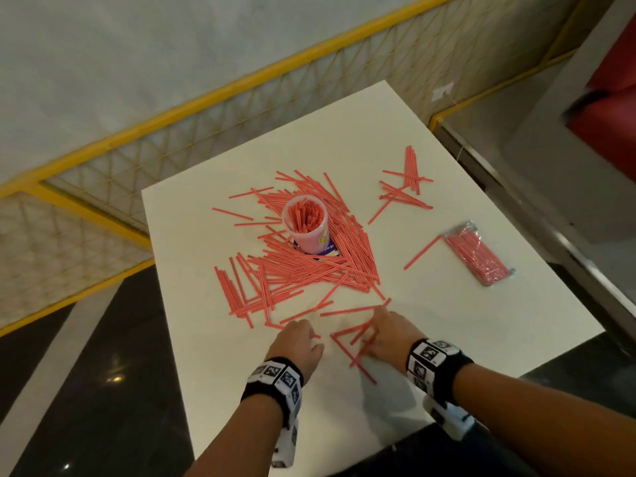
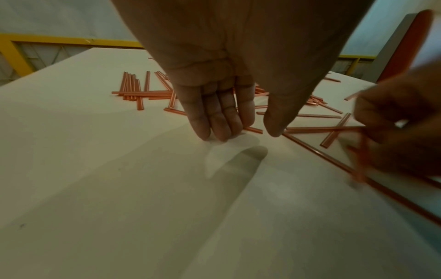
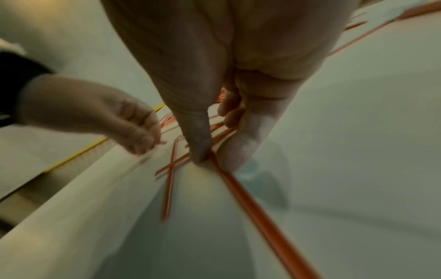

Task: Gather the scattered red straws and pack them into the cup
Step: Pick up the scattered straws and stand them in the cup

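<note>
We see thin red plastic straws (image 1: 358,342) crossed under our right hand (image 1: 389,335), thumb and forefinger pinching one. Our left hand (image 1: 297,342), just beside, rests straight fingertips (image 2: 216,130) on the white tabletop (image 1: 481,325). Beyond both hands, the straw-filled translucent plastic cup (image 1: 306,223) stands amid the heap; bare tabletop lies nearer us.

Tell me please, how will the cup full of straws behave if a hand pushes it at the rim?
The cup looks tall and narrow, so a push near its rim would probably tip it rather than slide it. It stands among loose straws, some apparently under its base, so its footing may be unsteady. The straws inside add some weight, though probably little.
</note>
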### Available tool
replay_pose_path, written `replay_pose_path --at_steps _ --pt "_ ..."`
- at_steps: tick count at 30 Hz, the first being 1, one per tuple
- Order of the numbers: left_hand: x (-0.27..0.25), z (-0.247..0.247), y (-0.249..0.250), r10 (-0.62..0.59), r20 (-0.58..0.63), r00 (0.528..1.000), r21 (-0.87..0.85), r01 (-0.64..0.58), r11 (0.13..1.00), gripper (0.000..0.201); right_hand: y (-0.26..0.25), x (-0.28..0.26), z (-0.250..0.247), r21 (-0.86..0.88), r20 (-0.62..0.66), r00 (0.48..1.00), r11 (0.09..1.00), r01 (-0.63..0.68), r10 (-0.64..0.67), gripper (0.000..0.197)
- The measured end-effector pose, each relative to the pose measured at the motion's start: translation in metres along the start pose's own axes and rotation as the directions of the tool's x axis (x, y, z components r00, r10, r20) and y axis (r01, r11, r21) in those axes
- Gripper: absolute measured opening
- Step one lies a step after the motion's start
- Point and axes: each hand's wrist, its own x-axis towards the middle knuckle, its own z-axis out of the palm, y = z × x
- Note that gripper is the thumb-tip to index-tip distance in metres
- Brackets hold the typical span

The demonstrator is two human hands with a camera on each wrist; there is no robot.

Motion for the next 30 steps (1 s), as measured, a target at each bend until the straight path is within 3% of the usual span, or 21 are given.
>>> replay_pose_path --at_steps 2,6,9,13,18,21,23,27,30 --pt "0.000 -0.001 0.000 0.006 0.008 1.000 0.027 -0.006 1.000 0.032 -0.011 0.008 -0.014 0.035 -0.041 0.998 0.999 0.040 -0.039 0.032" --pt "0.001 -0.004 -0.002 -0.009 -0.023 1.000 0.032 0.010 0.999 0.027 -0.025 0.032 -0.041 0.120 -0.224 0.974 0.990 0.074 -0.046 0.026" --pt "0.004 -0.005 -0.004 -0.003 -0.055 0.998 0.018 0.004 1.000 0.022 -0.038 0.059 -0.062 0.102 -0.285 0.958 0.995 -0.012 0.040 0.040" --pt "0.007 -0.007 0.000 0.012 -0.075 0.997 0.008 -0.011 1.000 0.017 -0.050 0.090 -0.079 0.065 -0.282 0.952 0.992 -0.106 0.120 0.058" --pt "0.009 -0.016 0.011 0.023 -0.112 0.993 -0.076 -0.032 0.997 0.016 -0.057 0.101 -0.083 -0.084 -0.220 0.973 0.992 -0.093 0.072 0.031" --pt "0.014 -0.022 0.019 -0.005 -0.102 0.995 -0.170 -0.012 0.985 0.017 -0.054 0.098 -0.083 -0.021 -0.208 0.974 0.995 -0.094 0.087 0.026" --pt "0.017 -0.027 0.026 -0.026 -0.098 0.995 -0.236 0.002 0.972 0.018 -0.049 0.098 -0.084 0.061 -0.209 0.969 0.991 -0.119 0.129 0.008" --pt "0.025 -0.040 0.047 -0.025 -0.164 0.986 -0.374 -0.039 0.927 0.028 -0.037 0.083 -0.087 0.267 -0.267 0.948 0.959 -0.097 0.170 0.028" --pt "0.029 -0.048 0.068 -0.042 -0.208 0.977 -0.532 -0.077 0.843 0.056 -0.039 0.052 -0.087 0.379 -0.309 0.945 0.925 0.015 0.111 0.034"
